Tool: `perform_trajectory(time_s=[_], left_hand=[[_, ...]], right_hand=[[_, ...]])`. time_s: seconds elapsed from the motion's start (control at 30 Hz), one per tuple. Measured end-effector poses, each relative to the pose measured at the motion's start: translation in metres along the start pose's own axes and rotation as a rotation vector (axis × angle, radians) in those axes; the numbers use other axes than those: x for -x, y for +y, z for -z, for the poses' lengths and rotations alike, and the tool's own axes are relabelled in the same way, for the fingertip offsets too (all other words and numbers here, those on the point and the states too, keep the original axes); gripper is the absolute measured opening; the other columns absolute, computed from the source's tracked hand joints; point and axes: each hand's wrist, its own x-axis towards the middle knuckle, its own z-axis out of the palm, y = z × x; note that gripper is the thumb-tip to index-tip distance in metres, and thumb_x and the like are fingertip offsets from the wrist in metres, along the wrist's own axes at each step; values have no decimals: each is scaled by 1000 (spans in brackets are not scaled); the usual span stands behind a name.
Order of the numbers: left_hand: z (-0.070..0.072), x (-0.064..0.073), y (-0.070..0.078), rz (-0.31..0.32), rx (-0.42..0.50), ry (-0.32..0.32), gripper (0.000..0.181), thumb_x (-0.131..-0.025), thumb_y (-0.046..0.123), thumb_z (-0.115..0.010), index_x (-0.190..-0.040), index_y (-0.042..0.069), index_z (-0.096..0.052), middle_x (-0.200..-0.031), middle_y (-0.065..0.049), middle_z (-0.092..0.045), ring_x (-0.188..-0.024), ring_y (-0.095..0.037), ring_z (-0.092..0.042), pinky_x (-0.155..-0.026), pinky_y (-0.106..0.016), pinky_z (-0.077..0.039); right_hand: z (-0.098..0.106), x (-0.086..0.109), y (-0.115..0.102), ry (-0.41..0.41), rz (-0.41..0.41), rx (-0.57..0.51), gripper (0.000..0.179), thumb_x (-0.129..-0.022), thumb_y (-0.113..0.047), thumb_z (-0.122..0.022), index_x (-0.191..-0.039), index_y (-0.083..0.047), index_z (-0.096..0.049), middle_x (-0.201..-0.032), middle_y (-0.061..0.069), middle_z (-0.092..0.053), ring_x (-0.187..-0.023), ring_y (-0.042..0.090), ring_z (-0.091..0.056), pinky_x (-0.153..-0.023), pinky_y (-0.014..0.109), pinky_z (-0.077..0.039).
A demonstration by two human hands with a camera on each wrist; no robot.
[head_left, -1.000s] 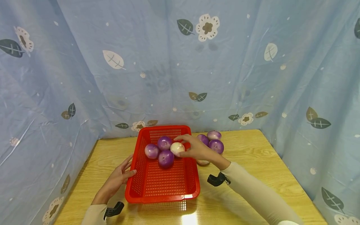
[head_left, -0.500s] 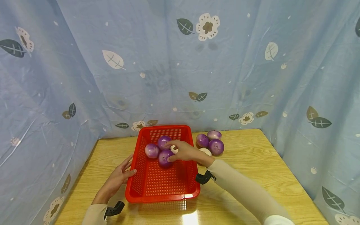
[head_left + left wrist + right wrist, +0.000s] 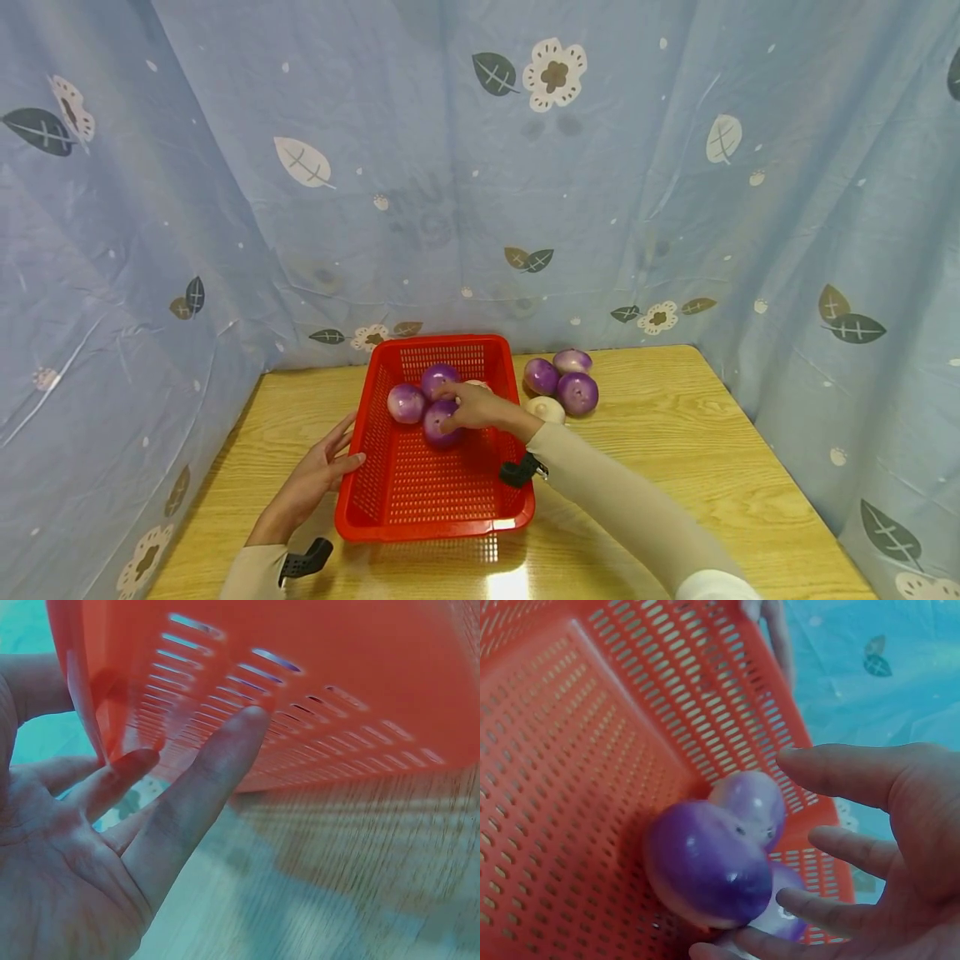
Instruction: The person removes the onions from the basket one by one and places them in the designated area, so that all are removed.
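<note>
In the head view, a red plastic basket [image 3: 431,530] holds several glossy purple-and-white turnips near its back. My left hand [image 3: 313,477] holds the basket's left rim, its thumb over the edge and straight fingers [image 3: 191,799] along the perforated outer wall. My right hand [image 3: 482,407] reaches over the right side into the basket, thumb and fingers spread around the front purple turnip [image 3: 701,862]. Left of that one lies a paler turnip [image 3: 406,403], and behind it a purple turnip [image 3: 438,377]. A whitish turnip [image 3: 478,385] is mostly hidden behind my right hand.
Right of the basket, on the wooden table [image 3: 675,467], sit purple turnips [image 3: 577,393] and a cream-coloured one [image 3: 546,409], close to my right forearm. A blue patterned curtain [image 3: 450,167] encloses the table's back and sides.
My right hand has moved left, from the whitish turnip to over the purple ones; its fingers have let go of the whitish one. My left hand stays on the rim.
</note>
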Motion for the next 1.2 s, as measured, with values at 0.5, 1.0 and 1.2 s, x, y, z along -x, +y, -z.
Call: perform_trajectory(time_s=[0.5, 1.0, 1.2], left_hand=[[0, 0, -2, 0, 18, 0, 79, -97, 15, -60, -159, 27, -14, -162, -22, -19, -122, -45, -58, -84, -50, -59], [-1, 0, 1, -10, 16, -7, 79, -97, 15, -60, -159, 27, -14, -162, -22, -20, -121, -44, -59, -84, -50, -59], [0, 0, -1, 0, 13, 0, 81, -95, 16, -62, -159, 27, -13, -161, -23, -21, -119, -42, -61, -84, -50, -59]], right_hand=[[-28, -21, 10, -30, 11, 59, 50, -79, -20, -79, -126, -16, -63, -120, 6, -65, -101, 19, -60, -98, 39, -53], [-30, -24, 9, -83, -44, -11, 50, -79, -14, -80, -126, -18, -63, -107, 3, -63, -86, 18, -62, -73, 32, -59], [-29, -20, 6, -36, -2, 35, 53, -79, -18, -81, -129, -19, -63, -112, 2, -65, -95, 18, -61, -82, 32, -58]])
